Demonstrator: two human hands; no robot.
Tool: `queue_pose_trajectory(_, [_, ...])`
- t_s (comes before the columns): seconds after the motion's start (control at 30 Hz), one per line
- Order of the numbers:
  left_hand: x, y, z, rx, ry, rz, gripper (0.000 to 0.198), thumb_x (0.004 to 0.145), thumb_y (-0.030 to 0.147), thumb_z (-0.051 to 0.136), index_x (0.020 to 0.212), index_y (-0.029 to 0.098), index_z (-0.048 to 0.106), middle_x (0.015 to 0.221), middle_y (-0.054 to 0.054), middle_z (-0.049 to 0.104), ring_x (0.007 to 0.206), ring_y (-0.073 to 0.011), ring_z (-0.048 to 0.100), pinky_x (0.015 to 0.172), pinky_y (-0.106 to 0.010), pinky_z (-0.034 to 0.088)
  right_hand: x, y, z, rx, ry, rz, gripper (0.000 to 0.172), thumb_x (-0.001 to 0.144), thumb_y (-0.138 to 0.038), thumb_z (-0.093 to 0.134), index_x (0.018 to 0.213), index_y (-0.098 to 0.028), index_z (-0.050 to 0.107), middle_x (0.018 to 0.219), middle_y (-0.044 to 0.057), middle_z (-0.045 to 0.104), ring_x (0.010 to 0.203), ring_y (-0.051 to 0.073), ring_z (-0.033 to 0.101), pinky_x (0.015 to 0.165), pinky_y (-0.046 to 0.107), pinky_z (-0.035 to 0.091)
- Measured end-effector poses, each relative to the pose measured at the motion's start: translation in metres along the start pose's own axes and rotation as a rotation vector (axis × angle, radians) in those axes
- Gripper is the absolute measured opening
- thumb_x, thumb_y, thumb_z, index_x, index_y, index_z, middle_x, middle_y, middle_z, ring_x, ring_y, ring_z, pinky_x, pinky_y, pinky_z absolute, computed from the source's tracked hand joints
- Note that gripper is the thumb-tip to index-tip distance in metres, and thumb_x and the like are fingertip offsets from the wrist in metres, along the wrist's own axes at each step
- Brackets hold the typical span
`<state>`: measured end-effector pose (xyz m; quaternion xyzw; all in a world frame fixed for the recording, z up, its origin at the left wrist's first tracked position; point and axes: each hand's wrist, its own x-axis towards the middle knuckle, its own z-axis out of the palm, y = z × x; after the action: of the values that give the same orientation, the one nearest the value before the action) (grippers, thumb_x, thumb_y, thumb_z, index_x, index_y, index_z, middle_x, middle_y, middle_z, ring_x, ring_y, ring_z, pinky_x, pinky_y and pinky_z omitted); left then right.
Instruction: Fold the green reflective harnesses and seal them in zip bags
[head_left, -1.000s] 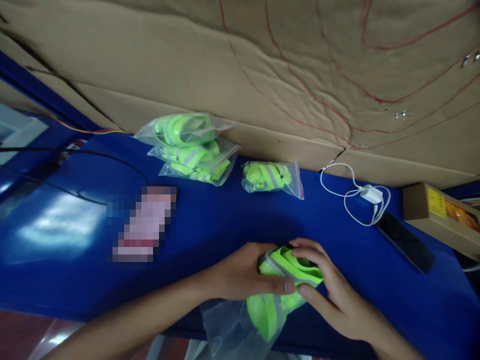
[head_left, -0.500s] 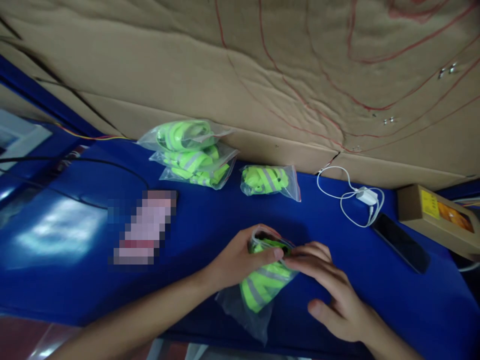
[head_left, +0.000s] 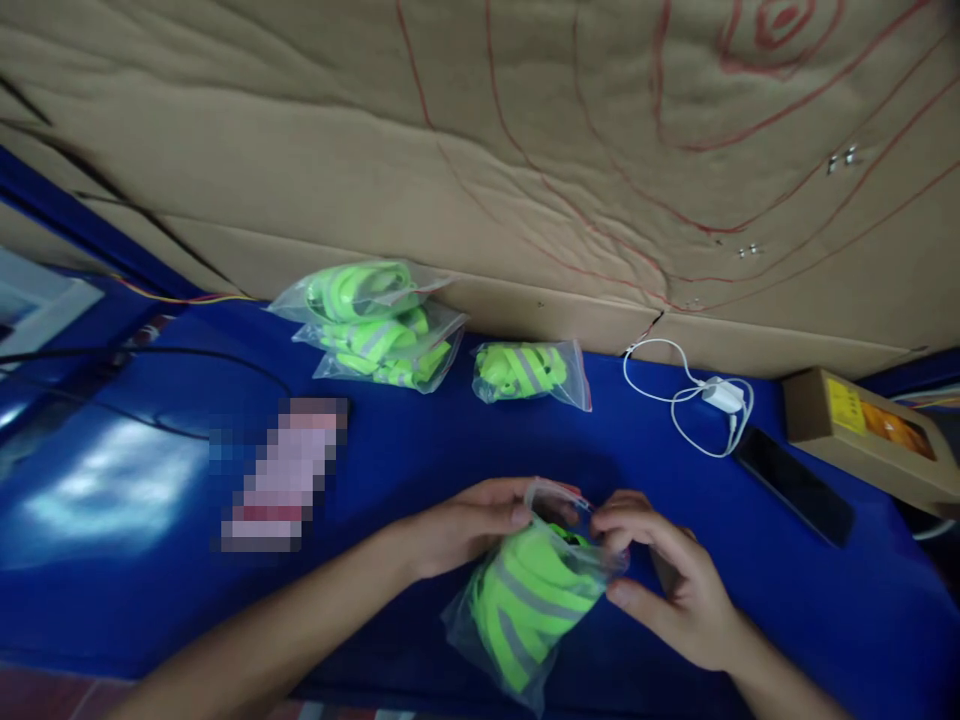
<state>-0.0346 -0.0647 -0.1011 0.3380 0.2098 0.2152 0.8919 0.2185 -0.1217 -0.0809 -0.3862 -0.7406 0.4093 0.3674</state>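
A clear zip bag (head_left: 461, 625) holds folded neon-yellow reflective straps (head_left: 525, 600) with grey bands. It tilts in front of me, its mouth parted at the top. My left hand (head_left: 472, 525) grips the left side of the mouth, thumb in front and fingers behind. At the right corner, my right hand (head_left: 667, 575) has its fingers curled over the rim and its thumb against the plastic. Part of the bag's back is hidden. Beyond my hands lies another bag of straps (head_left: 525, 370), beside a stack of similar bags (head_left: 382, 325).
The blue tabletop (head_left: 405, 450) meets a cardboard wall (head_left: 300, 160) with red drawn lines. A white charger with cable (head_left: 724, 395), a black phone (head_left: 795, 485) and a cardboard box (head_left: 862, 430) are at right. A pixelated pinkish phone-like object (head_left: 289, 475) and black cables (head_left: 187, 350) are at left.
The bag's mouth has been spread wider and the bag sits lower in view. My left hand has shifted to the mouth's left edge; my right fingers have curled onto the right edge.
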Motion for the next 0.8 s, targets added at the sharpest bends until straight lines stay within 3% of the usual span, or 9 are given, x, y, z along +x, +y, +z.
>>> queue_pose_trajectory(0.17, [0.006, -0.012, 0.004, 0.023, 0.351, 0.011, 0.04, 0.085, 0.048, 0.076, 0.107, 0.015, 0.079, 0.104, -0.011, 0.079, 0.095, -0.0238, 0.073, 0.094, -0.036, 0.052, 0.0, 0.006, -0.002, -0.044, 0.137, -0.019, 0.026, 0.092, -0.017, 0.069, 0.115, -0.027, 0.067, 0.085, 0.003, 0.069, 0.094, 0.023, 0.067, 0.086, 0.039, 0.055])
queue_pose_trajectory(0.3, [0.003, -0.013, 0.009, 0.177, 0.552, 0.129, 0.042, 0.088, 0.055, 0.07, 0.102, 0.016, 0.078, 0.096, -0.007, 0.079, 0.086, -0.0197, 0.071, 0.082, -0.029, 0.053, 0.0, 0.009, -0.006, -0.127, 0.297, 0.012, 0.027, 0.09, -0.017, 0.071, 0.114, -0.026, 0.066, 0.103, 0.007, 0.069, 0.103, 0.023, 0.064, 0.088, 0.036, 0.054])
queue_pose_trajectory(0.37, [0.002, -0.012, 0.01, 0.217, 0.63, 0.171, 0.044, 0.09, 0.057, 0.066, 0.101, 0.017, 0.077, 0.096, -0.006, 0.078, 0.088, -0.0192, 0.07, 0.08, -0.027, 0.053, 0.001, 0.01, -0.006, -0.138, 0.285, 0.119, 0.027, 0.091, -0.023, 0.072, 0.116, -0.026, 0.065, 0.109, 0.006, 0.068, 0.098, 0.02, 0.064, 0.087, 0.032, 0.053])
queue_pose_trajectory(0.47, [0.002, -0.009, 0.011, 0.286, 0.66, 0.226, 0.041, 0.092, 0.056, 0.063, 0.101, 0.018, 0.074, 0.102, -0.006, 0.077, 0.095, -0.02, 0.069, 0.085, -0.028, 0.052, 0.003, 0.012, -0.003, -0.016, 0.162, 0.318, 0.012, 0.097, -0.033, 0.065, 0.104, -0.024, 0.067, 0.093, 0.003, 0.068, 0.081, 0.015, 0.063, 0.075, 0.026, 0.051])
queue_pose_trajectory(0.53, [0.003, -0.009, 0.011, 0.311, 0.651, 0.235, 0.04, 0.094, 0.056, 0.059, 0.102, 0.018, 0.072, 0.104, -0.006, 0.076, 0.096, -0.0203, 0.068, 0.086, -0.03, 0.052, 0.005, 0.013, 0.001, 0.075, 0.14, 0.409, 0.017, 0.099, -0.038, 0.062, 0.094, -0.022, 0.067, 0.083, 0.001, 0.067, 0.076, 0.014, 0.061, 0.07, 0.024, 0.05])
queue_pose_trajectory(0.7, [0.004, -0.011, 0.014, 0.339, 0.598, 0.214, 0.041, 0.095, 0.056, 0.056, 0.103, 0.019, 0.071, 0.101, -0.005, 0.076, 0.094, -0.0207, 0.069, 0.087, -0.031, 0.053, 0.007, 0.012, 0.006, 0.171, 0.16, 0.488, 0.022, 0.094, -0.043, 0.068, 0.094, -0.02, 0.066, 0.081, 0.0, 0.065, 0.073, 0.013, 0.059, 0.067, 0.022, 0.047])
queue_pose_trajectory(0.8, [0.002, -0.009, 0.016, 0.315, 0.634, 0.177, 0.044, 0.094, 0.059, 0.056, 0.101, 0.019, 0.071, 0.095, -0.005, 0.076, 0.086, -0.0197, 0.069, 0.079, -0.029, 0.054, 0.007, 0.012, 0.003, 0.187, 0.161, 0.527, 0.027, 0.093, -0.045, 0.069, 0.084, -0.019, 0.063, 0.074, -0.001, 0.061, 0.069, 0.012, 0.055, 0.064, 0.022, 0.044])
